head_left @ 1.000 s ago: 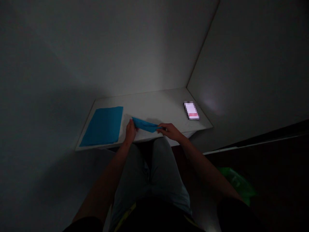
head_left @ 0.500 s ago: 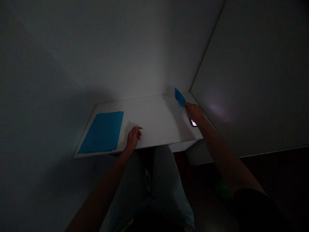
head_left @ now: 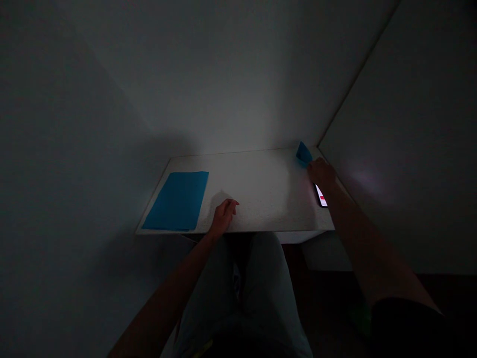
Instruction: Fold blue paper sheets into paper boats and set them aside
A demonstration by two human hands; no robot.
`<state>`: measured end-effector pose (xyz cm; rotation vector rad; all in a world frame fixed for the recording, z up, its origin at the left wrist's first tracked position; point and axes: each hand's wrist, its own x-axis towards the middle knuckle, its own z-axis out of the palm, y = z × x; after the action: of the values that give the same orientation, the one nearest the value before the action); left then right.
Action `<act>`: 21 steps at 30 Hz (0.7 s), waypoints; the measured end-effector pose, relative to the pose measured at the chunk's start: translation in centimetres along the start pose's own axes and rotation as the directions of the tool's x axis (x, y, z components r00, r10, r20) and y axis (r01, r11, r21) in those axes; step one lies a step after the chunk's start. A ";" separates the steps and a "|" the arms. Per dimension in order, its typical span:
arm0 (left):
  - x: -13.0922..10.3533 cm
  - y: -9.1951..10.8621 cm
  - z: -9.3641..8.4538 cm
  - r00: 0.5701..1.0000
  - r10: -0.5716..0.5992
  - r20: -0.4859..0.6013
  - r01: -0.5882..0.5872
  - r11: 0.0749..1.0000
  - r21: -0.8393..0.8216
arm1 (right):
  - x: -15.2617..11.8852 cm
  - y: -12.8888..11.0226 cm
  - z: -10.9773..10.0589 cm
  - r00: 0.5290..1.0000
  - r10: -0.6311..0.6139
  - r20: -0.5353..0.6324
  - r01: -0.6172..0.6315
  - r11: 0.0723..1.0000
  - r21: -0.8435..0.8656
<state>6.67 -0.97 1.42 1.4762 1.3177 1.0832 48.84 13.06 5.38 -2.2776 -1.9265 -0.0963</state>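
At the back right corner of the white table point(head_left: 261, 174), my right hand point(head_left: 321, 171) grips a small folded blue paper piece point(head_left: 303, 154) by its near end. Just below that hand a phone point(head_left: 321, 196) with a lit screen lies on the table, partly hidden by my wrist. My left hand point(head_left: 224, 213) rests near the front edge with loosely curled fingers and nothing visible in it. To its left, blue sheets point(head_left: 178, 201) lie flat on the table.
A pale wall point(head_left: 238, 89) stands behind the table, and another wall point(head_left: 410, 159) bounds it on the right. My legs point(head_left: 266, 278) are under the front edge. The scene is dim.
The view has shifted, so the table and sheets appear further right. My right hand still holds the blue piece, which now shows at a different angle; more of the phone screen shows.
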 end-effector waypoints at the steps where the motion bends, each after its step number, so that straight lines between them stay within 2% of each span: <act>1: 0.1 -0.1 0.0 1.000 -0.005 -0.003 0.005 1.000 0.008 | -0.5 -0.2 -0.1 0.999 -0.002 -0.042 0.002 1.000 0.015; 4: 0.4 -0.6 0.4 1.000 0.001 -0.018 -0.001 0.999 0.032 | -2.5 -1.4 -0.5 0.983 -0.003 -0.183 0.016 0.997 0.071; 6: 0.7 -1.0 0.7 1.000 0.010 -0.023 -0.009 1.000 0.024 | -4.4 -3.0 -0.4 0.966 -0.037 -0.257 0.075 0.988 0.138; 9: 0.9 -1.0 0.7 0.999 0.035 -0.015 -0.035 0.999 -0.010 | -7.8 -6.3 1.0 0.950 -0.133 -0.284 0.218 0.930 0.295; 11: 0.8 -0.7 -0.3 0.993 0.119 -0.013 -0.118 0.992 0.040 | -10.3 -8.9 2.6 0.948 -0.158 -0.275 0.267 0.868 0.420; 13: 0.5 -0.4 -2.5 0.967 0.254 -0.001 -0.249 0.948 0.196 | -12.5 -11.5 4.3 0.950 -0.169 -0.262 0.288 0.796 0.533; 15: -0.2 -0.5 -5.6 0.934 0.356 0.029 -0.336 0.852 0.401 | -14.2 -13.9 5.7 0.950 -0.181 -0.256 0.304 0.735 0.606; 18: -1.5 -1.8 -10.6 0.939 0.345 -0.001 -0.270 0.736 0.621 | -15.7 -16.7 6.7 0.947 -0.215 -0.238 0.319 0.691 0.648; 21: -3.0 -3.9 -14.0 0.964 0.264 -0.040 -0.158 0.685 0.711 | -16.2 -18.1 6.8 0.955 -0.226 -0.194 0.298 0.690 0.660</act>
<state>-8.09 -3.01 1.05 2.1960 1.8221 0.8592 27.92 1.27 -2.31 -1.4726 -1.8076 0.4054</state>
